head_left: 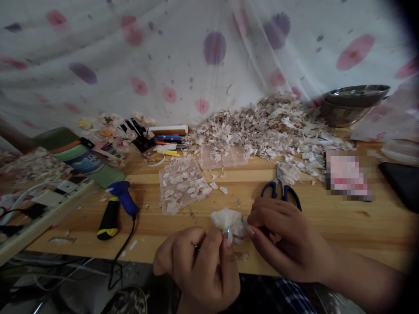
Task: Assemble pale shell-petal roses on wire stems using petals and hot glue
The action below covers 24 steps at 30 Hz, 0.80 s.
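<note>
Pale petal bunch (227,222): I have it pinched between left grip (209,237) and right grip (246,229), held above the tabletop (147,231); scissors (281,187) lie just beyond right grip.

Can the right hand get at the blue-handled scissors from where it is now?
Probably yes. The right hand sits just short of the blue-handled scissors on the wooden table, with nothing between them. It is pinching the white petal-like bundle, though, so it would likely need to let go first.

pink packet (347,175): pixelated | black slab (402,183): edge-cut | white bundle (228,222): partly behind left hand (196,270)
</note>
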Motion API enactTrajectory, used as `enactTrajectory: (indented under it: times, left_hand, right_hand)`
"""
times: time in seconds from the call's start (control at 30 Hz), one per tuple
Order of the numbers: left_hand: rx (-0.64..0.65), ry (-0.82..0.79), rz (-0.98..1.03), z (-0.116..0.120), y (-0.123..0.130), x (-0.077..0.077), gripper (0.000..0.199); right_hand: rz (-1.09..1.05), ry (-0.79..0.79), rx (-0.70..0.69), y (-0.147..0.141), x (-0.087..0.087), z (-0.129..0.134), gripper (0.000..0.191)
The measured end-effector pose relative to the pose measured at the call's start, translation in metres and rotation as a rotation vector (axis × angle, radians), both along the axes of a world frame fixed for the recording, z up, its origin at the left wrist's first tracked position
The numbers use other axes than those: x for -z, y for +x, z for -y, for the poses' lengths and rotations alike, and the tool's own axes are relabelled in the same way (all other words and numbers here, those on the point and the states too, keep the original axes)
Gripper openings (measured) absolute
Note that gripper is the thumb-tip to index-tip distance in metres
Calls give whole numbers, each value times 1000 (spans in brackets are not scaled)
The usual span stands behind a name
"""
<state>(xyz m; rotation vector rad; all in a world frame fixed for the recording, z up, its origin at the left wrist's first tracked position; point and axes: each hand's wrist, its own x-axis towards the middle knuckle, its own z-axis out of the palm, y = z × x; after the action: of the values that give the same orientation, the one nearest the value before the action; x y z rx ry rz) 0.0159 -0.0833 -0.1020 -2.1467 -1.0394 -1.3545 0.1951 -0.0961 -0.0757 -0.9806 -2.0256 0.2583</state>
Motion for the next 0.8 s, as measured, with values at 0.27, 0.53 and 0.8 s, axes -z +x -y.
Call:
enactTrajectory:
  times: [0.27,0.53,0.8]
  left_hand:
    - [6,13,57,0,4,-2,7]
    - [-22,9,78,-2,7,-2,13]
    - [-81,-9,225,1,11,3,13]
  right_hand:
    - [7,33,-5,2,2,-1,11]
    - [-9,66,-23,2,1,1,11]
    - [-108,152,-1,3,1,4,9]
